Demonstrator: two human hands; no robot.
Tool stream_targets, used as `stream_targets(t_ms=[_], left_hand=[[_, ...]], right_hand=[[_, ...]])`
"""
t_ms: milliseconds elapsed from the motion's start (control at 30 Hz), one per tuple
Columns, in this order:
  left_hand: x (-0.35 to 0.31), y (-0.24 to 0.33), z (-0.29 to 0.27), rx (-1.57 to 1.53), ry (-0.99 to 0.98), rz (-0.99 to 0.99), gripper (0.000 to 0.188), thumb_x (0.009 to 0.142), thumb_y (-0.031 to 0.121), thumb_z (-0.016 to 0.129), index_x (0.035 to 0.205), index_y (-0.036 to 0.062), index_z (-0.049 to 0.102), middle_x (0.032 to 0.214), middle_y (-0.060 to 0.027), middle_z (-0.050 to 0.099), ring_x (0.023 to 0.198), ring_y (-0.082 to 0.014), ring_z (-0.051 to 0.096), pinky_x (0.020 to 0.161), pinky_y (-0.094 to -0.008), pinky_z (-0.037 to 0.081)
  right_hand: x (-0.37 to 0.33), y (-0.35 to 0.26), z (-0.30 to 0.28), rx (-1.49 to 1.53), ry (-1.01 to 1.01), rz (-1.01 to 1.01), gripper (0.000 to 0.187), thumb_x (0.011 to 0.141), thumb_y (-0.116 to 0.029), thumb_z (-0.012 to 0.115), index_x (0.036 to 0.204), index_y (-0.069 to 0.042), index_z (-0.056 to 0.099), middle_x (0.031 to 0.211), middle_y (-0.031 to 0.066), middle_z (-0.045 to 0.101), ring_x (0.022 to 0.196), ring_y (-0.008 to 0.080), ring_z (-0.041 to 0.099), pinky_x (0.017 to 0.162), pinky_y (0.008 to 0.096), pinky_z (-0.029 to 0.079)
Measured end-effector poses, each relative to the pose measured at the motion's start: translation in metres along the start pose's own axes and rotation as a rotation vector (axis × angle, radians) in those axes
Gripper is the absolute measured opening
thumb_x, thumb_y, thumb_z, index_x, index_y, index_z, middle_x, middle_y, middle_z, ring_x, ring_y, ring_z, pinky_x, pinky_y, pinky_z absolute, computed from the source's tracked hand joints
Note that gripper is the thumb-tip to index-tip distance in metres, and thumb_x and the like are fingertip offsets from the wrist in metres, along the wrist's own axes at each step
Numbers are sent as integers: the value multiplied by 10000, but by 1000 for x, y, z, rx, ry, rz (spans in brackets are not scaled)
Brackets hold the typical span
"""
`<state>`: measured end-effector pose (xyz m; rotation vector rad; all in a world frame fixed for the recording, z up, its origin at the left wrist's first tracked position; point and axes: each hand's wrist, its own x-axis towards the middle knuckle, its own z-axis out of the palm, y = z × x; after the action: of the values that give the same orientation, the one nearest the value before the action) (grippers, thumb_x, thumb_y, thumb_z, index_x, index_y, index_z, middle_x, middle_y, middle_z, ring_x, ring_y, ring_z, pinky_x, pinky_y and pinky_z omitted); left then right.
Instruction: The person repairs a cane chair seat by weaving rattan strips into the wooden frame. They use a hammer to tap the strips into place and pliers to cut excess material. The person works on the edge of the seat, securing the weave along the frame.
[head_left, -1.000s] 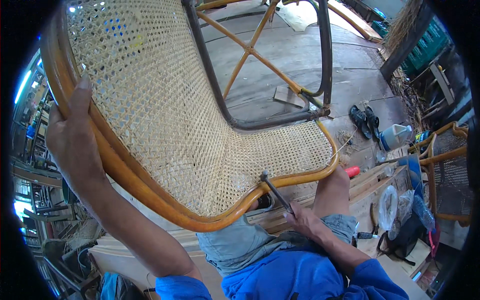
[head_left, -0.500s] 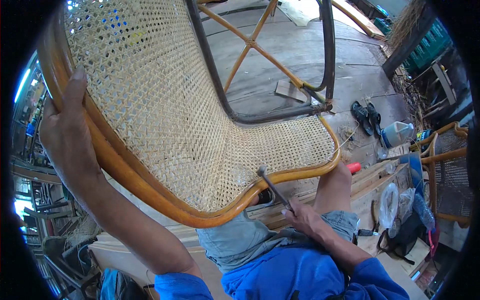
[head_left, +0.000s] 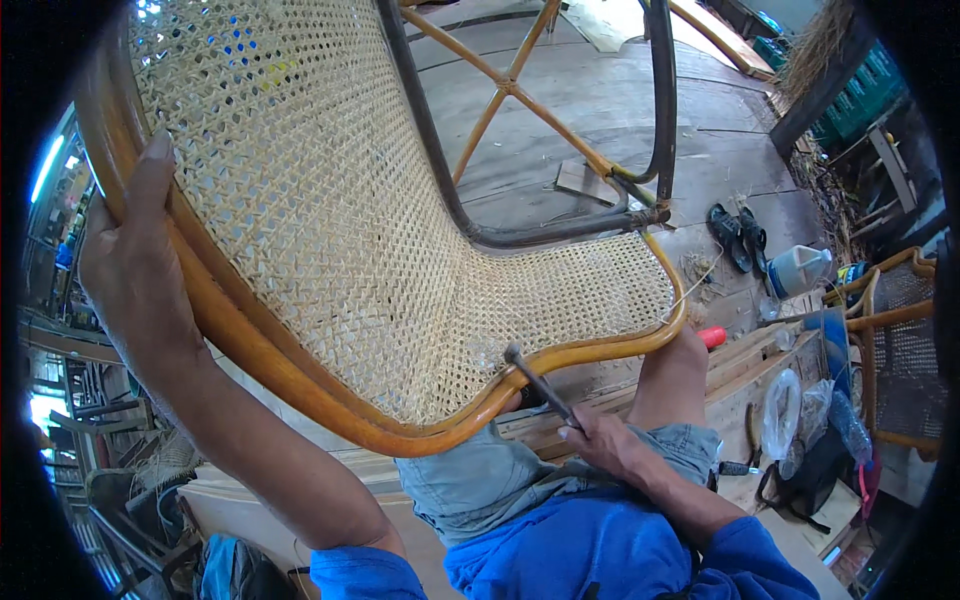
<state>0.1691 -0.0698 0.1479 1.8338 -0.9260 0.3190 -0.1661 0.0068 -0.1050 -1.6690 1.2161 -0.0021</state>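
A chair with a bent rattan frame (head_left: 250, 345) and woven cane webbing (head_left: 330, 230) lies tilted across my lap. My left hand (head_left: 140, 265) is closed round the frame at the far left, its thumb at the webbing's edge. In my right hand (head_left: 607, 445) is a hammer (head_left: 545, 388), gripped by its handle. The hammer's head is close to the inner edge of the frame, where the webbing curves; whether it touches cannot be told. A loose cane strand (head_left: 703, 280) sticks out at the right end. Dark poles (head_left: 420, 120) and crossed rattan braces (head_left: 508, 87) stand beyond the webbing.
Black sandals (head_left: 737, 238) and a whitish jug (head_left: 798, 270) are on the plank floor to the right. Another cane chair (head_left: 900, 310) stands at the far right. Wooden boards (head_left: 750, 375), a red object (head_left: 711, 337), clear plastic (head_left: 780, 410) and a dark bag (head_left: 808, 480) lie nearby.
The hammer's head has shifted slightly left and down along the frame's edge. My left hand keeps its hold. The view has moved a little.
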Motion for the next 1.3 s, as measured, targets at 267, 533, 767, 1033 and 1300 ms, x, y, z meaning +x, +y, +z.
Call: stream_targets(t_ms=[267, 533, 767, 1033, 1300], left_hand=[[-4, 4, -2, 37, 6, 31, 638, 726, 482, 667, 1126, -10, 603, 967, -122, 624, 876, -218, 576, 841, -342, 415], [-3, 4, 2, 40, 13, 28, 671, 723, 517, 638, 1125, -18, 590, 939, -158, 640, 856, -245, 617, 819, -393, 454], [-6, 10, -3, 105, 17, -8, 643, 728, 485, 666, 1122, -19, 596, 953, -130, 618, 842, -224, 583, 805, -340, 442], [-4, 5, -1, 40, 9, 8, 699, 716, 515, 660, 1159, -20, 579, 1015, -147, 625, 888, -240, 596, 828, -341, 447], [3, -6, -3, 79, 24, 63, 734, 719, 541, 632, 1177, -28, 563, 1025, -171, 626, 891, -257, 612, 835, -359, 461]], right_hand=[[0, 0, 3, -10, -10, -6, 317, 903, -292, 502, 1048, -15, 451, 793, 296, 585, 812, 474, 572, 694, 532, 432], [0, 1, 2, 24, 51, 33, 309, 893, -299, 508, 1010, -16, 465, 780, 259, 574, 774, 455, 563, 681, 511, 422], [-2, -12, -1, 82, 78, 13, 298, 885, -290, 513, 975, -7, 488, 804, 260, 577, 794, 450, 570, 685, 498, 427], [-1, 2, 6, -19, 72, -16, 277, 891, -276, 517, 985, -26, 444, 762, 289, 585, 764, 477, 573, 642, 547, 436], [-1, -4, 2, -41, 37, 14, 276, 890, -266, 515, 975, -15, 441, 742, 276, 585, 763, 478, 571, 657, 550, 438]])
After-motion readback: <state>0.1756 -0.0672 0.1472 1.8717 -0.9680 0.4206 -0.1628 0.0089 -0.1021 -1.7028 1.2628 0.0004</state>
